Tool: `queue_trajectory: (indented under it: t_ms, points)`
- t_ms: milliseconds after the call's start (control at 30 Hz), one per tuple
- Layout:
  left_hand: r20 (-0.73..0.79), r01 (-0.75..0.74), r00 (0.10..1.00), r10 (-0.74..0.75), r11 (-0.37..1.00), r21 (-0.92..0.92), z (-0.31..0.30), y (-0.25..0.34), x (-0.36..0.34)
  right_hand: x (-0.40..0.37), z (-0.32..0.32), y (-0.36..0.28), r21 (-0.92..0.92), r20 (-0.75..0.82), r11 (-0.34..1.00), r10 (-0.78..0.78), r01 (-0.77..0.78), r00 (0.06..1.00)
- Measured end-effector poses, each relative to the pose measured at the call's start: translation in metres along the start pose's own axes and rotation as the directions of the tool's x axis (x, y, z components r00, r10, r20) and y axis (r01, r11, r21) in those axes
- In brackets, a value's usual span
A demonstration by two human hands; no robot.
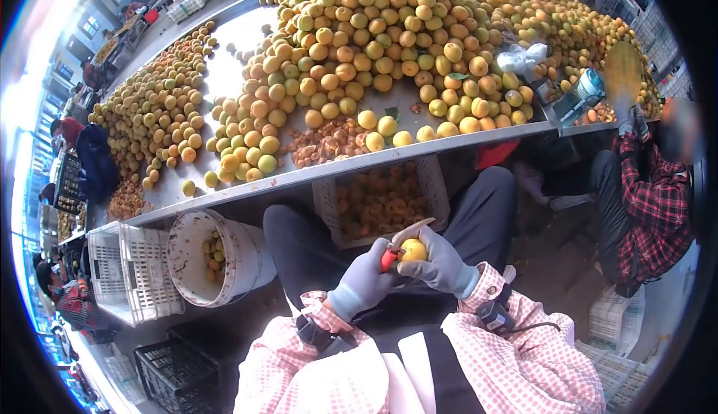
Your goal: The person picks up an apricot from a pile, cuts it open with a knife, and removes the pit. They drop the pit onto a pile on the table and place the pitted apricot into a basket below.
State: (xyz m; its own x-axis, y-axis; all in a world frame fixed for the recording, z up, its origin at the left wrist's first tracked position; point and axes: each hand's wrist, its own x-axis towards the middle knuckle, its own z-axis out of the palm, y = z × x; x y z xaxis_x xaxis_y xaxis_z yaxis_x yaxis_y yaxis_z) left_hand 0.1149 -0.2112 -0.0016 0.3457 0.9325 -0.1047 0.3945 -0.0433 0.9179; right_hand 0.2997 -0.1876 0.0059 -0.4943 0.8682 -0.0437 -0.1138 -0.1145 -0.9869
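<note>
My left hand (368, 278), in a grey glove, is closed around a small tool with a red handle (388, 260). The tool's working end is at the fruit and too small to make out. My right hand (447, 266), also gloved, grips a yellow apricot (413, 250) with its fingers curled around it. Both hands meet above my lap. Just beyond them, between my knees, a white crate (441, 189) holds halved apricots (383, 203).
A metal table (329, 166) carries large heaps of apricots (374, 32) and a pile of pits (327, 143). On the left stand a white bucket (250, 264) with apricots inside, white crates (138, 272) and a black crate (176, 373). A co-worker in a checked shirt (654, 197) sits at right.
</note>
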Motion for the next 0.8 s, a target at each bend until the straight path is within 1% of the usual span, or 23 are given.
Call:
queue_trajectory:
  t_ms: [33, 67, 100, 133, 167, 233, 267, 300, 333, 367, 400, 433, 467, 500, 533, 567, 600, 633, 700, 800]
  points:
    - [0.004, -0.003, 1.000, 0.003, 1.000, -0.002, -0.001, 0.001, 0.000, 0.000, -0.001, -0.003, 0.135, 0.076, 0.991, 0.005, -0.015, 0.997]
    - [-0.028, 0.032, 0.999, -0.035, 0.995, -0.097, -0.002, 0.002, 0.001, 0.001, 0.000, -0.002, 0.131, 0.068, 0.991, 0.003, -0.012, 0.998]
    - [-0.055, 0.064, 0.996, -0.076, 0.979, -0.194, -0.003, 0.007, 0.004, 0.003, 0.002, 0.001, 0.194, 0.008, 0.981, -0.024, 0.022, 1.000]
    - [-0.097, 0.069, 0.983, -0.155, 0.805, -0.589, -0.002, 0.017, 0.008, 0.006, -0.001, 0.001, 0.259, -0.050, 0.964, -0.042, 0.054, 0.998]
    - [-0.025, 0.197, 0.954, -0.298, 0.690, -0.696, -0.017, 0.021, 0.009, 0.004, -0.006, 0.000, 0.251, -0.058, 0.966, -0.046, 0.059, 0.997]
    - [-0.011, 0.191, 0.921, -0.390, 0.475, -0.859, -0.043, 0.030, 0.007, 0.003, -0.021, -0.004, 0.435, -0.127, 0.899, 0.125, -0.058, 0.984]
    - [-0.039, 0.163, 0.933, -0.359, 0.516, -0.841, -0.053, 0.040, 0.005, 0.003, -0.021, -0.008, 0.577, -0.164, 0.817, 0.142, -0.022, 0.976]
    - [-0.066, 0.137, 0.942, -0.330, 0.555, -0.821, -0.057, 0.047, 0.005, 0.001, -0.022, -0.013, 0.573, -0.172, 0.819, 0.142, -0.018, 0.975]
    - [-0.202, 0.064, 0.941, -0.273, 0.727, -0.684, -0.052, 0.044, 0.008, -0.002, -0.022, -0.017, 0.579, -0.159, 0.815, 0.111, 0.001, 0.981]
    - [-0.196, 0.068, 0.942, -0.273, 0.727, -0.684, -0.052, 0.047, 0.008, -0.003, -0.023, -0.022, 0.587, -0.142, 0.809, 0.079, 0.020, 0.987]
    - [-0.119, 0.131, 0.960, -0.254, 0.781, -0.611, -0.052, 0.052, 0.006, -0.005, -0.026, -0.026, 0.573, -0.091, 0.819, 0.109, -0.037, 0.990]
    - [-0.040, 0.185, 0.969, -0.242, 0.830, -0.527, -0.052, 0.055, 0.003, -0.004, -0.026, -0.028, 0.574, -0.093, 0.818, 0.106, -0.034, 0.990]
    - [-0.078, 0.107, 0.985, -0.153, 0.901, -0.421, -0.049, 0.046, 0.002, -0.002, -0.024, -0.029, 0.581, -0.088, 0.814, 0.058, 0.004, 0.994]
    - [-0.076, 0.109, 0.985, -0.154, 0.902, -0.419, -0.047, 0.046, 0.003, -0.002, -0.022, -0.031, 0.589, -0.084, 0.807, 0.010, 0.042, 0.996]
    - [-0.099, 0.031, 0.993, -0.061, 0.959, -0.282, -0.044, 0.047, 0.005, -0.001, -0.020, -0.034, 0.590, -0.085, 0.806, 0.009, 0.043, 0.996]
    - [-0.110, -0.050, 0.993, 0.034, 0.989, -0.139, -0.041, 0.048, 0.006, -0.001, -0.018, -0.037, 0.601, -0.094, 0.795, -0.027, 0.079, 0.995]
    - [-0.101, -0.098, 0.990, 0.098, 0.995, 0.007, -0.041, 0.055, 0.005, -0.001, -0.016, -0.039, 0.612, -0.103, 0.783, -0.064, 0.114, 0.993]
    - [-0.110, -0.145, 0.983, 0.148, 0.989, 0.036, -0.037, 0.058, 0.005, -0.001, -0.015, -0.040, 0.613, -0.102, 0.782, -0.064, 0.113, 0.993]
    - [-0.123, -0.301, 0.933, 0.339, 0.919, 0.254, -0.033, 0.050, 0.005, -0.003, -0.011, -0.038, 0.546, -0.108, 0.826, -0.098, 0.141, 0.989]
    - [-0.101, -0.286, 0.939, 0.330, 0.908, 0.306, -0.033, 0.050, 0.001, -0.004, -0.005, -0.037, 0.550, -0.064, 0.822, -0.135, 0.148, 0.989]
